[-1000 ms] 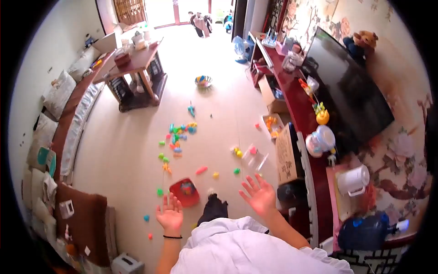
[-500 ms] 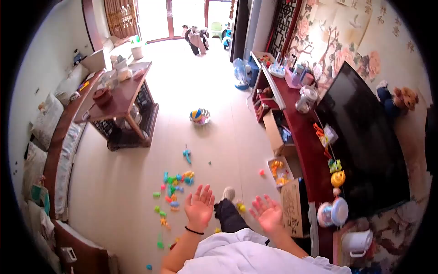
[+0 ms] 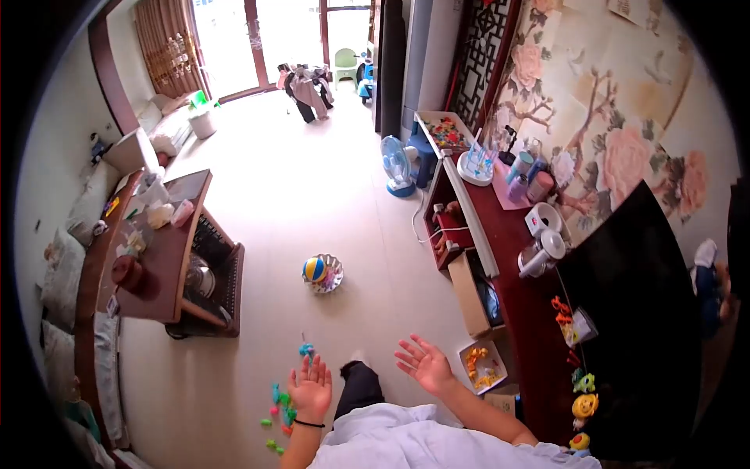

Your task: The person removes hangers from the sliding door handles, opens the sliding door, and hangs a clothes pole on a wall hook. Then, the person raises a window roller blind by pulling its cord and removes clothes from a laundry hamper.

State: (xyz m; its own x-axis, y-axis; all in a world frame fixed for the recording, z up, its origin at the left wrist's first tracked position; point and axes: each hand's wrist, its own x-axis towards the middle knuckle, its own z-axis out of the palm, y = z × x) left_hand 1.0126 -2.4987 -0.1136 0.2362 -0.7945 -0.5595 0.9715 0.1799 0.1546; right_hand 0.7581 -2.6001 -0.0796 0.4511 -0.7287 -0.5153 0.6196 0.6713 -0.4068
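Observation:
My left hand point(image 3: 311, 388) is held out palm up with its fingers apart, a dark band around the wrist, and nothing in it. Just beyond its fingertips is a blue toy point(image 3: 306, 349) on the floor. Colourful toy pieces point(image 3: 283, 402) lie beside and partly behind this hand. My right hand point(image 3: 426, 366), also palm up with fingers spread, holds nothing. Nearest to it is a white box point(image 3: 500, 361) with orange and yellow toy pieces point(image 3: 480, 367) inside. Farther forward, a scalloped basket point(image 3: 334, 280) on the floor holds a blue, yellow and white ball point(image 3: 315, 270).
A wooden coffee table point(image 3: 176, 301) stands at left, by a long cushioned bench. To the right run a dark red cabinet point(image 3: 519, 313) and a television point(image 3: 633, 328). A blue fan point(image 3: 398, 168) and an open cardboard box point(image 3: 467, 301) stand along the cabinet. Draped clothes point(image 3: 308, 90) hang far ahead.
The view has shifted forward and tilted up, so the basket and ball appear nearer and many toy pieces have left view. My right hand has moved up and left in view; both hands stay open.

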